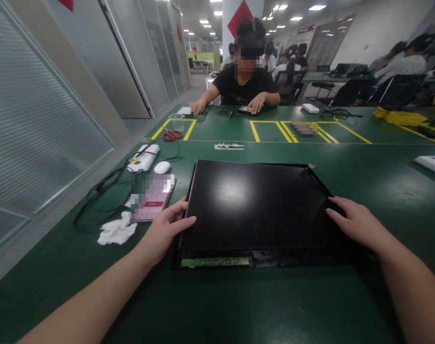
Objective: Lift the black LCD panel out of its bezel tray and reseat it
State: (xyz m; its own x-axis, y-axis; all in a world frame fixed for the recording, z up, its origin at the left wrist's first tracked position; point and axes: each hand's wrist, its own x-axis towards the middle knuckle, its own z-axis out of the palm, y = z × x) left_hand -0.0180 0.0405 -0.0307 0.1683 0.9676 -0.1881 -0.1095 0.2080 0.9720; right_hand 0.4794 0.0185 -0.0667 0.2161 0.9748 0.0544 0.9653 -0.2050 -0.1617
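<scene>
A glossy black display panel [253, 205] lies in a black frame [319, 184] on the green table, slightly askew, with part of the frame showing along the right side and the front. A narrow green circuit board [215, 262] sits at the front left of the frame. My left hand [165, 227] grips the panel's left edge, thumb on top and the other fingers at the side. At the right edge, my right hand [356, 220] holds the black frame between thumb and fingers; its lower fingertips are hidden.
Left of the panel lie a phone [154, 198], crumpled tissue [117, 229], a white mouse [162, 167], a white device [143, 157] and black cables [99, 188]. Beyond are red-handled scissors [173, 135] and white strips [228, 146]. A person [246, 83] sits opposite, hands on the table.
</scene>
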